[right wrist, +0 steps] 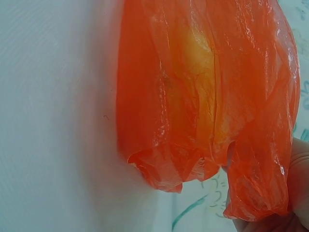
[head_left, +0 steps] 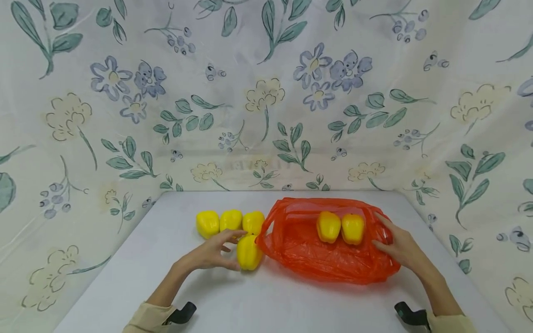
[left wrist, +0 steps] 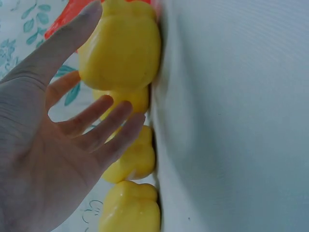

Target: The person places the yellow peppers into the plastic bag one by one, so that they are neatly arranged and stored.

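A yellow bell pepper [head_left: 249, 252] stands on the table at the left corner of a red plastic bag [head_left: 304, 259]. My left hand [head_left: 210, 252] is beside this pepper, fingers spread and thumb tip right at its side. The left wrist view shows the palm [left wrist: 58, 159] with fingers extended and the thumb across the front pepper [left wrist: 120, 50]. Two more yellow bell peppers [head_left: 328, 227] lie side by side in the bag's open mouth. My right hand [head_left: 401, 245] holds the bag's right end; film covers part of its fingers in the right wrist view.
Behind the front pepper, three yellow bell peppers [head_left: 231, 223] form a row left of the bag. The white table [head_left: 266, 310] ends at a floral sheet [head_left: 266, 129] hanging behind and at both sides. Dark wrist-camera mounts [head_left: 182, 313] jut from both sleeves.
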A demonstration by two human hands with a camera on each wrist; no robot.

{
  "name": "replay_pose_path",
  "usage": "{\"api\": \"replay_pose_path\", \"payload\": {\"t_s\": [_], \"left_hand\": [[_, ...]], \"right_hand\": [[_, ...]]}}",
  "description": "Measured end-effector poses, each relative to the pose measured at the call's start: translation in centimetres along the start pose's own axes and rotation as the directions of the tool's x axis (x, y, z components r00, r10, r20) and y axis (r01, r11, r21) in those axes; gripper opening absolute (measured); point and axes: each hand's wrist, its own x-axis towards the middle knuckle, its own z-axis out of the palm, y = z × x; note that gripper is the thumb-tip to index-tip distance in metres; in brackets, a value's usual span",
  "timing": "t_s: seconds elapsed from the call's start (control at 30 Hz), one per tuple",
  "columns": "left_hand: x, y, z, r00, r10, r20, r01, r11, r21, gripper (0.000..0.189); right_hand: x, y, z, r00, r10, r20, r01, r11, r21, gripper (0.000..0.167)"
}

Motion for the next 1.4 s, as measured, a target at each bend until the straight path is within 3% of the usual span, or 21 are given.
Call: {"api": "replay_pose_path", "payload": {"t_s": [0.3,0.57,0.83,1.17,1.4], "left_hand": [[-0.2,-0.6,0.2,0.999,-0.014,0.031,0.014,1.0,-0.004,0.089],[0.6,-0.7,0.7,0.999,-0.022,0.024,0.021,0.999,0.037,0.092],[1.7,-0.2,1.4,1.0,0.01,0.008,-0.01,0.998,0.067,0.092],[0.6,-0.1,0.4,0.998,-0.025,-0.054,0.027,0.999,0.045,0.091],[0.3,0.1,0.1,0.998,-0.019,-0.055,0.02,1.0,0.006,0.088]], "right_hand": [[0.3,0.1,0.6,1.0,-0.011,0.002,0.011,1.0,0.018,0.081],[0.0,0.1,0.2,1.0,0.002,0.011,-0.002,1.0,0.01,0.081],[-0.7,0.5,-0.7,1.0,0.018,-0.003,-0.018,0.999,-0.033,0.082],[0.0,0.1,-0.2,1.0,-0.006,-0.003,0.006,1.0,-0.012,0.082],[0.0,0.0,-0.3,1.0,-0.004,0.004,0.004,1.0,-0.011,0.081]]}}
